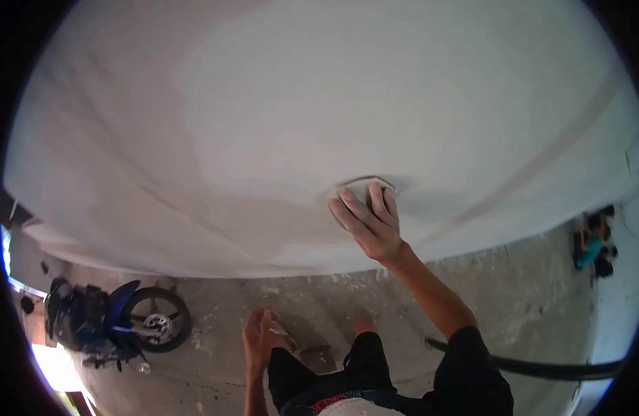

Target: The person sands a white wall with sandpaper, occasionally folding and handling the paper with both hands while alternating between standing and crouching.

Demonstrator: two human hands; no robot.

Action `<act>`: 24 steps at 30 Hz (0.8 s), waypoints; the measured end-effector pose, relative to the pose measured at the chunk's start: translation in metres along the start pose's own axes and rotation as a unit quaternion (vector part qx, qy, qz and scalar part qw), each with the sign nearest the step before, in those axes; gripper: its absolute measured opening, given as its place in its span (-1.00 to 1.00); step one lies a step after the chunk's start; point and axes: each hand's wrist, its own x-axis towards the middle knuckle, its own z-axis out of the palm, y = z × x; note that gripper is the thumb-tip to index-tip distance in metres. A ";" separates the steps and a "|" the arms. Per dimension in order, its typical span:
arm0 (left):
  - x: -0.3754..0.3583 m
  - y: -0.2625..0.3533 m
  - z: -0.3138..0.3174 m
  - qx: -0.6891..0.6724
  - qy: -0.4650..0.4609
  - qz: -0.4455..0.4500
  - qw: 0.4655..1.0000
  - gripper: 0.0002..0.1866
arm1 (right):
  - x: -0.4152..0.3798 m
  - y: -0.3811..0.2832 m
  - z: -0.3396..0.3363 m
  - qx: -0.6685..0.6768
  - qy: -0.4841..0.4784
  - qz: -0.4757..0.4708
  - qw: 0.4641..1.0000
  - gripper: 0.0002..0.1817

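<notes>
My right hand (371,218) presses a piece of sandpaper (364,182) flat against a large pale wall (299,104). Its fingers lie spread over the sheet, and their tips look dusty. Most of the sandpaper is hidden under the hand; its thin dark upper edge shows beyond the fingertips. Low beside my left leg hangs my left hand (256,336), apart from the wall. Its fingers look loosely parted, and I see nothing in them.
A blue and black motorcycle (118,319) is parked at the left. Pale specks mark the concrete floor (222,374). A dark flat piece (318,359) lies between my legs. At the lower right runs a long black bar (555,369). Farther off at the right, a person in teal (588,253) is visible.
</notes>
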 end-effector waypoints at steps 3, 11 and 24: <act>0.052 -0.026 0.006 -0.010 -0.042 0.048 0.998 -0.69 | -0.012 -0.012 0.024 0.008 0.045 0.033 0.998 -0.56; 0.178 -0.185 0.061 0.003 0.049 0.523 0.851 -0.72 | -0.146 -0.047 0.087 0.024 0.114 0.060 0.991 -0.57; 0.221 -0.317 0.116 0.018 0.074 0.611 0.788 -0.73 | -0.366 -0.126 0.173 0.002 -0.003 0.028 1.000 -0.46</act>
